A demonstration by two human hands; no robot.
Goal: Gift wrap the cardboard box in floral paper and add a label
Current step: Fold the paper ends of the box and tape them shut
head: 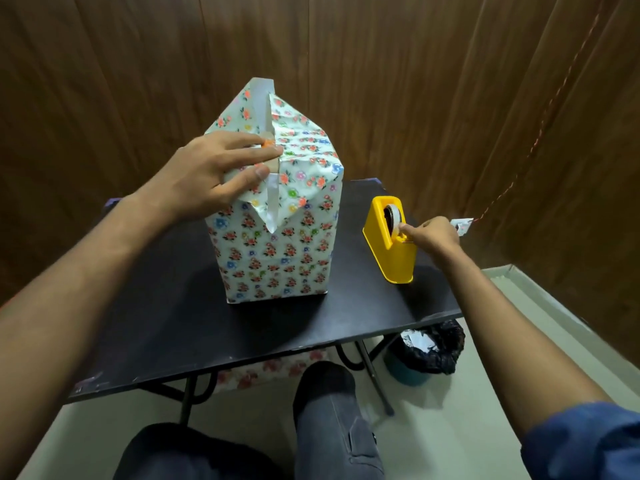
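The box (277, 233), wrapped in floral paper (308, 157), stands upright on the black counter (166, 306). The left hand (214, 171) lies spread and flat on the folded paper on top, fingers pressing the flap down at the seam. The right hand (431, 235) reaches to the yellow tape dispenser (389, 237) just beside the box, its fingertips pinched on the tape (394, 218) at the roll. A bin (427, 351) sits on the floor under the counter's edge.
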